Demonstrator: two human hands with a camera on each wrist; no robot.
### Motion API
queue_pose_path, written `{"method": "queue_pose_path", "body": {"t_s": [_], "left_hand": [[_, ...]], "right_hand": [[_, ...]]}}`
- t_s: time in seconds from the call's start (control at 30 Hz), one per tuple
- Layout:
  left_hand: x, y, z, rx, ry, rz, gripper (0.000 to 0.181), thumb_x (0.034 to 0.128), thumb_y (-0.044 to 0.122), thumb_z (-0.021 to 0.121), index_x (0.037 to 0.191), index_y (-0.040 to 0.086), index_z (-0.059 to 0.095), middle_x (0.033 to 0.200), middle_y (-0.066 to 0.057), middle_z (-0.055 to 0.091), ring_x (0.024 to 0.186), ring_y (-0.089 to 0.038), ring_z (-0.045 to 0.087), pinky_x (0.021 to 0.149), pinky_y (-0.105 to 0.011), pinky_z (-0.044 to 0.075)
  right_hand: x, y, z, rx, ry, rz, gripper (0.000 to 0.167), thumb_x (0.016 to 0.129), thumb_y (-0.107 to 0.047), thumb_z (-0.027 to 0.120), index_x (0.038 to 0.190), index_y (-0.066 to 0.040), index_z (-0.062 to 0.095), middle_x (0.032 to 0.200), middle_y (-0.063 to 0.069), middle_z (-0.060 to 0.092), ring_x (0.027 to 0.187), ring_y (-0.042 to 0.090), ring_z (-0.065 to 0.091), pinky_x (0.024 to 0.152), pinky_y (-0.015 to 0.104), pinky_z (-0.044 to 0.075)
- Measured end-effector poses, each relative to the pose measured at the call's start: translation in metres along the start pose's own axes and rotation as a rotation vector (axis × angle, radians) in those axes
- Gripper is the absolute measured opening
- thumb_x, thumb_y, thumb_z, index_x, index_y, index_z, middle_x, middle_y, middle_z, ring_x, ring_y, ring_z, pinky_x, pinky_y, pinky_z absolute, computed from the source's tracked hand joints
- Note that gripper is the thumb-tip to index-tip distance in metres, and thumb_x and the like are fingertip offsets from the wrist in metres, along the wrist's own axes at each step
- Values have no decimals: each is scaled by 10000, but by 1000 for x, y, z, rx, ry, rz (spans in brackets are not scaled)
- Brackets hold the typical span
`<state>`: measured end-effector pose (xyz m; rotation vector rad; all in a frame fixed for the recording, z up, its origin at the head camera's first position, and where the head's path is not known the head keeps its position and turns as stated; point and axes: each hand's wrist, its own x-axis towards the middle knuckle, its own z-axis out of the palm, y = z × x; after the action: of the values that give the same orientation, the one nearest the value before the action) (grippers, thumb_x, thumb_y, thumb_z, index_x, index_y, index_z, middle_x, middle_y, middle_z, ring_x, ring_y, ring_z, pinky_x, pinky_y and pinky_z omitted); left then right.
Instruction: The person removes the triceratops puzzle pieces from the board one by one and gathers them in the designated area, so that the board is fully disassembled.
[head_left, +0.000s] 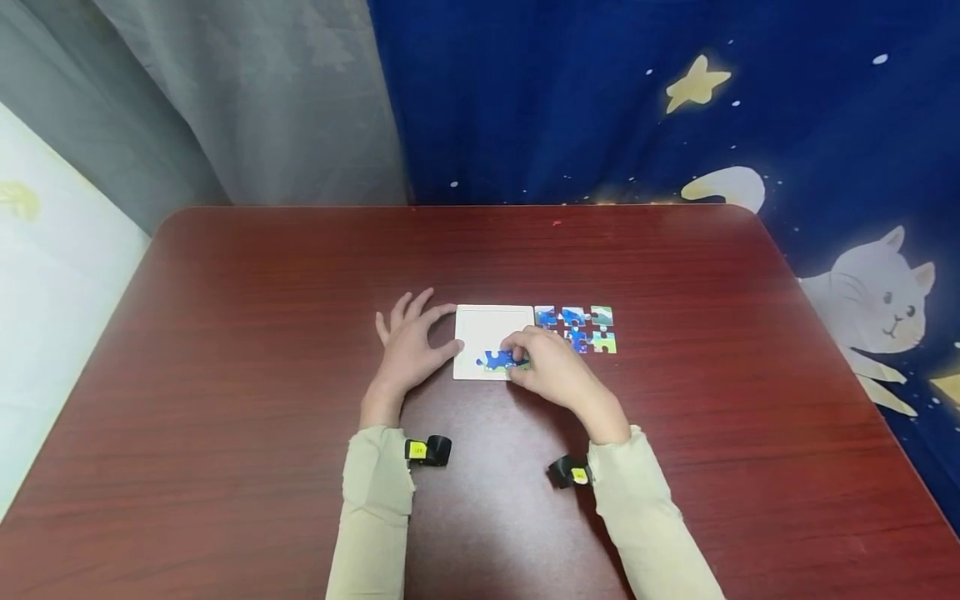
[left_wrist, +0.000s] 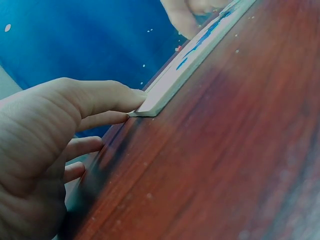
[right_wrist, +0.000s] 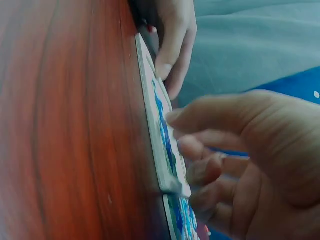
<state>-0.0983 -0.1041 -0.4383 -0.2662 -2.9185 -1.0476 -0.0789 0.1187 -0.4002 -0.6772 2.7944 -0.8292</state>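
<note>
A white puzzle tray (head_left: 495, 325) lies flat on the table with joined blue-and-green puzzle pieces (head_left: 497, 360) along its near side. My left hand (head_left: 408, 350) rests at the tray's left edge, thumb and index finger touching it, other fingers spread. In the left wrist view, the left hand (left_wrist: 55, 130) touches the tray's corner. Over the tray's near right part, my right hand (head_left: 558, 367) has its fingers curled about a dark blue puzzle piece (head_left: 521, 362), partly hidden by them. The right wrist view shows the right hand (right_wrist: 250, 155) with thumb and fingertips close above the tray (right_wrist: 150, 107).
Several loose puzzle pieces (head_left: 602, 342) lie in two rows right beside the tray. The brown table (head_left: 262, 350) has a far edge before grey and blue curtains (head_left: 525, 100). Black wrist straps (head_left: 429, 451) are on both sleeves.
</note>
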Motion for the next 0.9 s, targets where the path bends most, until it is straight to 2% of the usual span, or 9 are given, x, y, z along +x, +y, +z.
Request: {"method": "queue_pose_path", "body": {"t_s": [0.1,0.23,0.53,0.9], "left_hand": [[-2,2,0,-4,5,3,525,788,321,701,1278,177,581,1483,-92,293,1376,-312,90,1006,-614,-108],[-2,2,-1,-10,6,6,525,786,320,702,1275,172,582,1482,-98,294,1375,-315,94,1004,-616,-108],[-1,-1,0,-5,5,16,531,781,321,709,1276,177,580,1483,-102,289,1375,-325,89,1000,-623,-107],[-1,2,-2,-6,-1,15,528,788,317,705,1280,173,576,1485,-101,284,1376,-327,85,1001,-625,-106]], "right_hand": [[-1,-3,2,-28,0,22,293,768,-69,715,1057,-47,674,827,23,562,754,163,506,699,313,441],[0,-3,2,-2,11,36,240,775,-60,707,1013,-60,681,823,20,574,761,164,513,701,318,440],[2,-1,2,77,-22,30,214,795,-12,647,1008,-23,636,717,-10,533,628,134,466,630,291,411],[1,1,2,109,-22,26,212,801,1,635,1011,-21,622,724,-2,525,626,129,464,636,289,412]]}}
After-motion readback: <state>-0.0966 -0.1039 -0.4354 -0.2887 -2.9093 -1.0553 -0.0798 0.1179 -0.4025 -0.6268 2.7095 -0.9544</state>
